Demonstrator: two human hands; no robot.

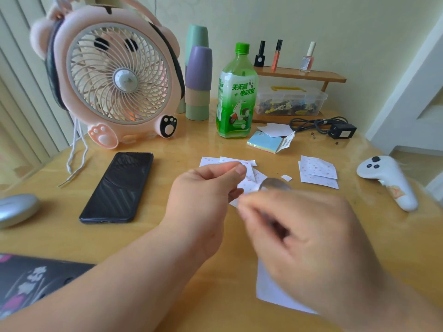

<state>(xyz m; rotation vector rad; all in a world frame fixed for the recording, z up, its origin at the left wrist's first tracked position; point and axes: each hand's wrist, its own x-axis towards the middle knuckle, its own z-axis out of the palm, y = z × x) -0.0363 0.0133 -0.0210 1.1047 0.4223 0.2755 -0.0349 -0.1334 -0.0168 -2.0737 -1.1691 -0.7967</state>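
Scraps [239, 161] lie at twelve o'clock. The left hand [206, 188] pinches a packet [249, 185]. I cannot tell the right hand [311, 236]'s grip. Sealed packets [318, 172] wait at two o'clock.

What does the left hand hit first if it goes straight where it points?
Likely the torn wrapper scraps just past the left hand, which pinches a sachet; then the sticky-note pad. Its height over the table is unclear, so it may pass above them.
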